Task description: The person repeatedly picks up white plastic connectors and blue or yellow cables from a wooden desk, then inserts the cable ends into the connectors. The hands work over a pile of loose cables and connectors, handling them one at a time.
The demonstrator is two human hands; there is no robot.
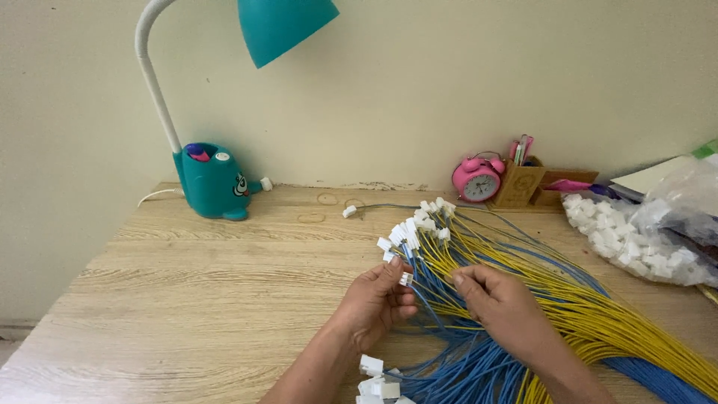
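A thick bundle of yellow and blue wires (568,314) lies across the wooden desk (209,299), its ends fitted with small white plastic connectors (415,224). My left hand (378,299) pinches one white connector (405,279) on a blue wire between thumb and fingers. My right hand (497,299) rests on the bundle just to the right, fingers closed around thin wires. A few more white connectors (378,381) lie near my left forearm at the bottom edge.
A teal desk lamp (217,179) stands at the back left. A pink alarm clock (479,179) and a wooden pen holder (520,183) sit against the wall. A clear bag of white connectors (636,243) lies at the right.
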